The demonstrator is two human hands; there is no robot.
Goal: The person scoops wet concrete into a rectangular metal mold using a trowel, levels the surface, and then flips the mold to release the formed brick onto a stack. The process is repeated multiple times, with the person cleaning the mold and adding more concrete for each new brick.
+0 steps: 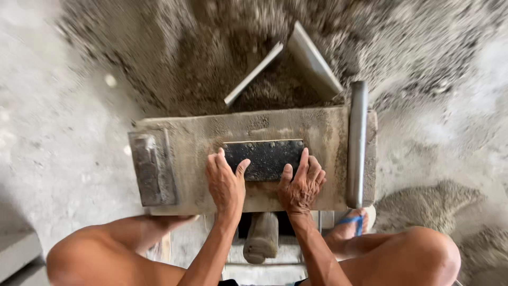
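Observation:
A dark rectangular metal plate lies in the middle of a dusty, cement-coated press table. My left hand rests flat at the plate's lower left corner, fingers spread, thumb touching its edge. My right hand presses the plate's lower right corner, its fingers lying along the right edge. Neither hand wraps around anything.
A grey metal pipe handle runs along the table's right side. A metal block sits at its left end. Behind, a shovel-like scoop stands in a pile of damp grey mix. My knees and a blue sandal are below.

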